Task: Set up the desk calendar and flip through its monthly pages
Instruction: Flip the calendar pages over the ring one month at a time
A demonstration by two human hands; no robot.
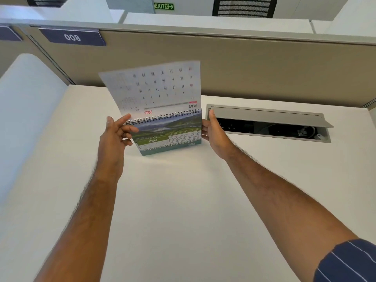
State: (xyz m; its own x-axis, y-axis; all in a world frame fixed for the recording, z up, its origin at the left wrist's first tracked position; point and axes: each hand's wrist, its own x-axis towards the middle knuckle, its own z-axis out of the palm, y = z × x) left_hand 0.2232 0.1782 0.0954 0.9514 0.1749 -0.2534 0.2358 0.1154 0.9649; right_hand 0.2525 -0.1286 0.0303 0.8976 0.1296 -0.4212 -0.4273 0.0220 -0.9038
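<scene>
The desk calendar [168,137] is standing upright on the white counter [183,200] a little left of the frame's centre, its long axis and wire spiral binding [162,117] running left to right across the picture. One page [154,88] is rising above the spiral, blurred, its "MAY" grid showing upside down, while the landscape page facing the person also reads May.

The left hand [117,135] is sitting at the calendar's left end, fingers loosely spread with their tips at the spiral and the raised page's lower corner; whether it is actually pinching the sheet I cannot tell. The right hand [213,133] is bracing the right edge, fingers apart and cupped against the stand rather than clamped round it. An open cable tray [268,124] lies just right of that hand.

Since the page hinges along the spiral, it probably needs carrying over toward the partition [244,64] at the frame's top, and the left hand looks nearer for that.
</scene>
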